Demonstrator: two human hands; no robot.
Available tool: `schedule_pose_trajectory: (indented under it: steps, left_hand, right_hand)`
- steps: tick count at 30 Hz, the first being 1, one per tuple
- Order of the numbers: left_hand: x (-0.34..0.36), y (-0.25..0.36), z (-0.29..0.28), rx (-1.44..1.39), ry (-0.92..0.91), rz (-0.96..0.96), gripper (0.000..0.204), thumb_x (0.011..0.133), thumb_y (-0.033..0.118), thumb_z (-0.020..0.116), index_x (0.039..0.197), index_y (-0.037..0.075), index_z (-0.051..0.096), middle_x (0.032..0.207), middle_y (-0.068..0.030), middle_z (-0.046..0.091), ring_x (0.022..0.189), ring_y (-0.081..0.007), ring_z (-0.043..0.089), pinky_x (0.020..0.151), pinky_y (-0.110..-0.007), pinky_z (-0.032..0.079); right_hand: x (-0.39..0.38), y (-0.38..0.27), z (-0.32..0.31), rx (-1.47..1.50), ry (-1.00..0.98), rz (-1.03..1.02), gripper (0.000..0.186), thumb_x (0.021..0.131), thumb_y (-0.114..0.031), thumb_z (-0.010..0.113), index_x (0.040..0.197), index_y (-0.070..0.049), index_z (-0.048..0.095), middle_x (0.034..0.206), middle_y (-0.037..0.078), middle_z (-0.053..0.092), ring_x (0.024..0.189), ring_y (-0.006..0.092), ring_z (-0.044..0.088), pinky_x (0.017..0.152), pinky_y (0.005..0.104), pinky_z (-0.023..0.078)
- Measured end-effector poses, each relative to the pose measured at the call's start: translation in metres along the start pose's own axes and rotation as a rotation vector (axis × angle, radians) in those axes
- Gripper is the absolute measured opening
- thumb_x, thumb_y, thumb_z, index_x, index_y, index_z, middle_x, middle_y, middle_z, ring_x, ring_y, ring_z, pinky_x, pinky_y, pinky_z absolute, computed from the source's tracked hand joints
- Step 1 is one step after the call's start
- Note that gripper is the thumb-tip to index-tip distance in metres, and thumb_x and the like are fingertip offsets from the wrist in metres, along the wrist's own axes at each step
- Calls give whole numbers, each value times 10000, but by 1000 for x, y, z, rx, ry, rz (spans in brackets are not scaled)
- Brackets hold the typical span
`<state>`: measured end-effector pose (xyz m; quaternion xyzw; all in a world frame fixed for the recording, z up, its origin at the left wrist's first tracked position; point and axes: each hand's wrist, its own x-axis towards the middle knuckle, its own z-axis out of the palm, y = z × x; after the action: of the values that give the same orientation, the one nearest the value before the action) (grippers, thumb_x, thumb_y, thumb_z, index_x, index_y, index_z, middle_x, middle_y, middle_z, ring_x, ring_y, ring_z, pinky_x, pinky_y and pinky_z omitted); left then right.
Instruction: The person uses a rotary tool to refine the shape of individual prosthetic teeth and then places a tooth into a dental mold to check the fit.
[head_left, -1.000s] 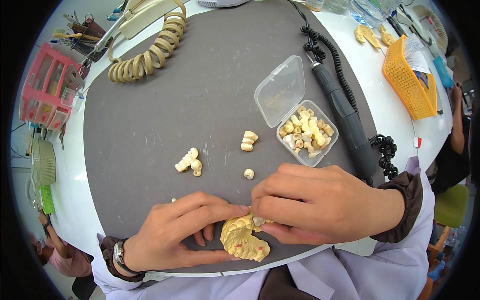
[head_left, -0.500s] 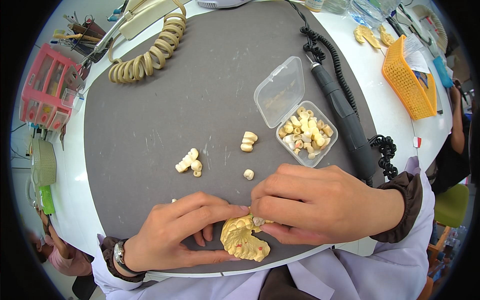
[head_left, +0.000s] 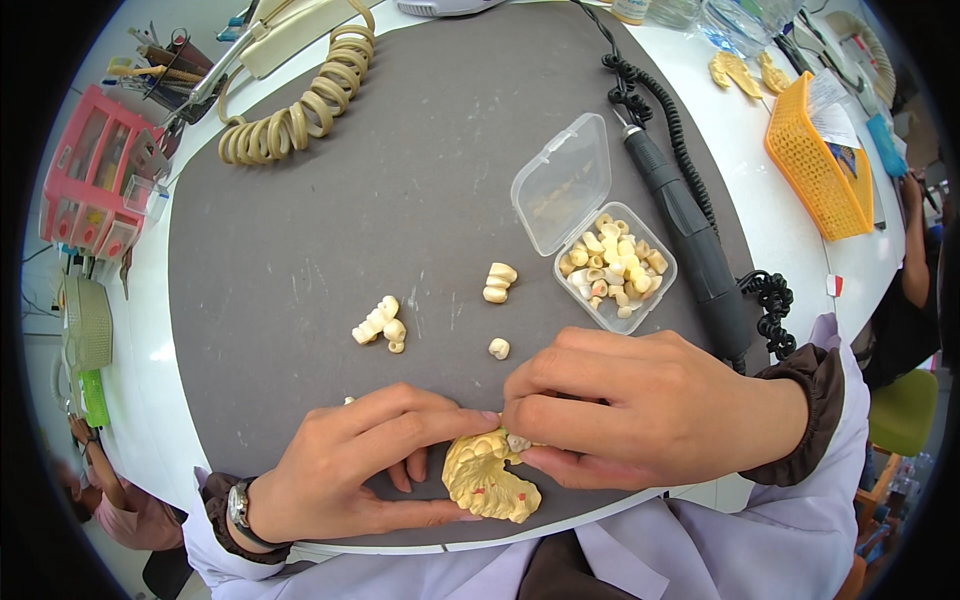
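A yellow plaster dental model (head_left: 490, 480) with small red marks is at the near edge of the grey mat. My left hand (head_left: 370, 460) grips it from the left, thumb below and index finger along its top. My right hand (head_left: 630, 410) is closed at the model's upper right, fingertips pressed on a small whitish tooth piece (head_left: 516, 442), mostly hidden under them. Beyond my hands lie a single tooth crown (head_left: 498, 348), a short joined crown piece (head_left: 499, 282) and a cluster of joined crowns (head_left: 380, 324).
An open clear plastic box (head_left: 668, 262) full of crowns stands above my right hand. Beside it lies a black handpiece (head_left: 690, 230) with a coiled cord. A beige coiled hose (head_left: 300, 120), pink drawer unit (head_left: 75, 170) and orange basket (head_left: 810, 170) surround the grey mat (head_left: 420, 170).
My hands and the model hold nearly the same pose. At the far left, another person's hand has shifted slightly upward.
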<state>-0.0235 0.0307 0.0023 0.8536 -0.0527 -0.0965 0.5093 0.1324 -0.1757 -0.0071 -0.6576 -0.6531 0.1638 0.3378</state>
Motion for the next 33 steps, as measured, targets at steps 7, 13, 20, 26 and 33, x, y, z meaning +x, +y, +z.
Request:
schedule_pose_trajectory:
  steps: [7,13,20,26,33]
  left_hand:
    - [0,0,0,-7,4,4,592,719,119,861,1270,95,647,1049,-34,631,663,-71,579,573,-211,529]
    - [0,0,0,-18,-1,-8,589,720,121,861,1268,95,647,1054,-35,632,667,-71,582,577,-211,533]
    - [0,1,-1,-11,0,-3,586,722,125,861,1267,94,647,1057,-35,634,671,-70,584,580,-210,534]
    - [0,1,0,-2,0,-3,587,719,123,862,1266,93,649,1051,-33,632,671,-70,581,580,-209,533]
    - [0,0,0,-8,-1,-1,589,719,123,862,1267,94,648,1049,-33,632,664,-71,579,575,-210,531]
  right_hand:
    - [0,0,1,5,21,-8,194,767,-103,774,887,-95,622,951,-15,607,753,144,591,501,282,488]
    - [0,0,1,10,19,-6,193,766,-96,774,889,-93,626,952,-11,609,755,149,596,512,284,493]
    - [0,1,2,22,36,-13,191,768,-96,773,890,-93,627,954,-12,610,757,149,597,509,283,493]
    - [0,0,0,13,10,-7,200,773,-106,772,905,-91,623,965,-11,606,762,148,594,500,280,493]
    - [0,0,0,21,-1,-1,202,773,-105,772,907,-87,622,967,-8,603,758,151,588,509,281,495]
